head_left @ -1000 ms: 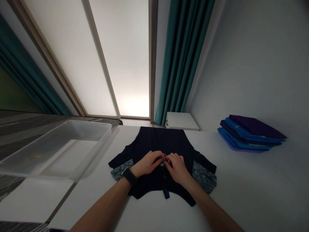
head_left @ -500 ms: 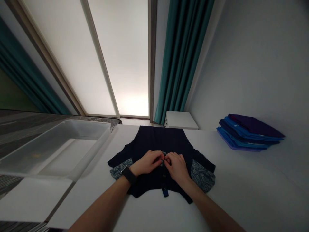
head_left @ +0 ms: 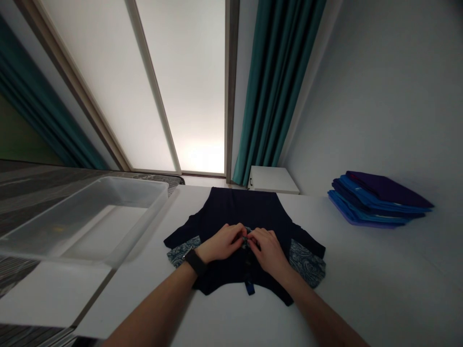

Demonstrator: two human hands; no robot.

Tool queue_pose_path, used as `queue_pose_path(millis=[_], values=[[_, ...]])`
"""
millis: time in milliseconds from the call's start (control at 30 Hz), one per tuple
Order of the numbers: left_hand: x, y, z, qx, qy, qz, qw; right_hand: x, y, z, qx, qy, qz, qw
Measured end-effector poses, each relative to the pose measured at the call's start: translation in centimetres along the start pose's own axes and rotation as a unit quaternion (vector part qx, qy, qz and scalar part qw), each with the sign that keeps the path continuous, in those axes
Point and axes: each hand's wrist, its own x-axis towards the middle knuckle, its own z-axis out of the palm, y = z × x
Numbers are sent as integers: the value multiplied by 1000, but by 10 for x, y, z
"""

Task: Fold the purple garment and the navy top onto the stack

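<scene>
A dark navy garment, which looks like a top, lies spread out on the white table. Blue-and-white paisley cloth shows at both of its sides. At its middle, my left hand pinches a small paisley piece of the garment, a dark watch on that wrist. Facing it, my right hand pinches the same spot, fingertips nearly touching the left ones. The fingers partly cover what they hold. Below them a narrow dark strip with a blue end hangs past the garment's near edge.
A translucent plastic bin stands at the left. Folded blue and purple cloths are stacked at the right by the wall. Beyond the table's far edge are a white cabinet and teal curtains.
Both hands stay at the same spot on the garment, with only slight finger movement. The whole view has shifted a little.
</scene>
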Motion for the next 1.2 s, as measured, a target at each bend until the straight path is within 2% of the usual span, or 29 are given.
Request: queue_pose_path(millis=[233, 433, 667, 900, 1200], values=[[0, -2, -1, -20, -2, 9, 1000, 1, -4, 3, -37, 19, 25, 999], [-1, -6, 4, -79, 41, -42, 995, 1, -2, -1, -6, 0, -1, 1000], [-2, -4, 4, -54, 53, -54, 996, 1, -2, -3, 8, -6, 2, 1000], [-3, -9, 3, -54, 31, -39, 997, 1, 1, -6, 26, -28, -21, 999], [-1, -3, 4, -37, 42, -73, 996, 0, -2, -7, -20, -34, -30, 999]])
